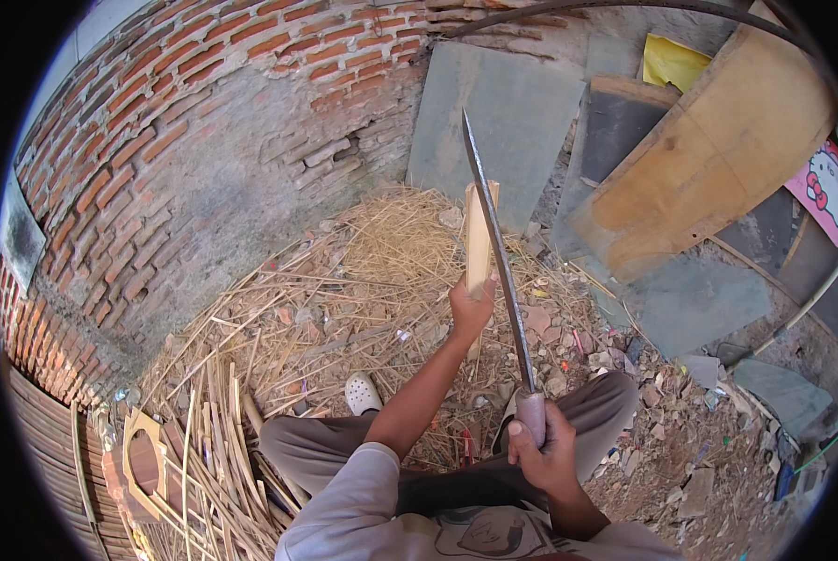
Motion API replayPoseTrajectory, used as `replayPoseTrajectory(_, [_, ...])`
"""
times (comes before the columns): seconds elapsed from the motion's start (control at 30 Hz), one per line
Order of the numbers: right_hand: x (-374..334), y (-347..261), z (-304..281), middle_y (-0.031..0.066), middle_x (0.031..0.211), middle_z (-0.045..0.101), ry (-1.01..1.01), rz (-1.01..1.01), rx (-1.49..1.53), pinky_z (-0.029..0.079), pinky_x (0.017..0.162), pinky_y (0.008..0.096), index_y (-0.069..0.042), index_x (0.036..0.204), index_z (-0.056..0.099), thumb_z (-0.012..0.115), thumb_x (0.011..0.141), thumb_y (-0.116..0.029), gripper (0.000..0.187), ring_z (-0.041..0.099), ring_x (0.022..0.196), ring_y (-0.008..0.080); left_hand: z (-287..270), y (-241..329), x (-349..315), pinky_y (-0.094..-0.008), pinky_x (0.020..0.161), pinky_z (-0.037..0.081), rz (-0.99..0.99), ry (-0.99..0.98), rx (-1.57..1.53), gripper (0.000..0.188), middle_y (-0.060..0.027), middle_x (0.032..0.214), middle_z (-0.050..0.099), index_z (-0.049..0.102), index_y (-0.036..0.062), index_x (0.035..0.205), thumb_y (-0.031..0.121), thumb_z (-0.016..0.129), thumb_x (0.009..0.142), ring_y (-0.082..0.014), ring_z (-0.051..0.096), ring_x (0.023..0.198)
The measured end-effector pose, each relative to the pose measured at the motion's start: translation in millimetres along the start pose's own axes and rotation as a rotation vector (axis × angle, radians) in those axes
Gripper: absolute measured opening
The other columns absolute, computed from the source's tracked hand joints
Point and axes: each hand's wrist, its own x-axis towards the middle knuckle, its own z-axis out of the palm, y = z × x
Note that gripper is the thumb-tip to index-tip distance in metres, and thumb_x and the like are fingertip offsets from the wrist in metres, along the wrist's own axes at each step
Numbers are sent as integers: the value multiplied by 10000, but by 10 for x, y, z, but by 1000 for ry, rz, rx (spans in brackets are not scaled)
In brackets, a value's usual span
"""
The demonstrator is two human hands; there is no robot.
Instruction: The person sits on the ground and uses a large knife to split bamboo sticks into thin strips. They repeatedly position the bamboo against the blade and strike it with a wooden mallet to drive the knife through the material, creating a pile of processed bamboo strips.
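Note:
My right hand (548, 449) is closed round the purplish handle of a machete (495, 238), whose long dark blade points up and away from me. Its tip rises past the top of a pale split piece of bamboo (478, 245). My left hand (472, 307) grips that piece, which stands nearly upright in front of me. In this view the blade crosses just right of the bamboo; I cannot tell whether they touch. The lower end of the bamboo is partly hidden behind my left hand and arm.
Straw-like shavings (405, 238) cover the rubble ground ahead. Long split strips (218, 449) lie in a heap at my left, beside a cut wooden frame (144, 463). A brick wall (204, 112) bounds the left; grey sheets (494, 112) and a brown board (709, 140) lean at the right.

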Motion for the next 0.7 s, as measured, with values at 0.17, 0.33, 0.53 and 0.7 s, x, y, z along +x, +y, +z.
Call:
replayPoseTrajectory(0.17, [30,-45,32,14,714,588,8,-37,44,429,489,214,42,1063,556,654,909,-155,269,540,560,49,-40,111,27,-257,578,454,-17,-10,-37,180,-7,687,612,644,-10,944,152,695,885,-66,535,630])
replayPoseTrajectory(0.33, [97,-16,33,16,708,582,14,-54,14,428,484,215,46,1067,555,650,912,-168,280,537,558,48,-96,119,44,-252,571,449,78,15,17,173,1,686,605,643,-9,930,154,690,891,-60,528,621])
replayPoseTrajectory(0.53, [123,-59,36,13,690,573,-2,16,19,426,472,220,36,1031,553,658,905,-174,267,531,541,51,-85,152,43,-258,581,458,40,28,-16,172,-9,701,613,644,-10,930,152,689,892,-70,538,630])
replayPoseTrajectory(0.7, [143,8,49,35,617,534,-16,-103,-35,415,427,229,46,1003,505,613,930,-185,265,521,465,84,-128,120,38,-266,586,463,106,39,-6,180,-16,705,623,649,-8,947,157,692,890,-74,544,635])
